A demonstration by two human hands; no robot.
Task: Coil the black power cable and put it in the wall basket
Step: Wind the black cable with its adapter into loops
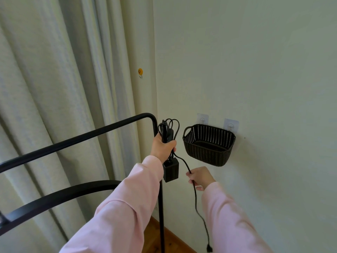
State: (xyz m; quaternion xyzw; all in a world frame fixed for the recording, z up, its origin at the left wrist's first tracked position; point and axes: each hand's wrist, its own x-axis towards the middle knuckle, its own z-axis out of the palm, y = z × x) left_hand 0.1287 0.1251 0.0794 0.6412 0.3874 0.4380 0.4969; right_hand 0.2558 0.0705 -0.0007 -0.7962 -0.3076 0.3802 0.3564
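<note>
the left hand (162, 146) is clenched around a bundle of loops of the black power cable (194, 190), the loops fanning out above the fist and the boxy adapter (170, 170) dangling just below it. the right hand (199, 178) pinches the free length lower down, its grip closed lightly on the cord, and from there the tail hangs toward the wooden floor (158, 232), ending in a small plug (209, 249) near the bottom edge of the view. the wall basket (207, 143) hangs on two clear adhesive hooks (231, 123) just to the right of the coil and looks empty.

the coiling seems well along, with one long tail left. several things could spoil it. the loops above the fist are uneven, so a loose squeeze may let them spring apart when the next turn is added. the adapter's weight pulls down on the bundle and could drag a loop out. the black metal rack (76, 138) stands right beside the left hand, and a swinging tail or plug might snag on its upright post. dropping the heavy bundle hard into the basket could strain those stick-on hooks, and a trailing end may spill over the rim.
</note>
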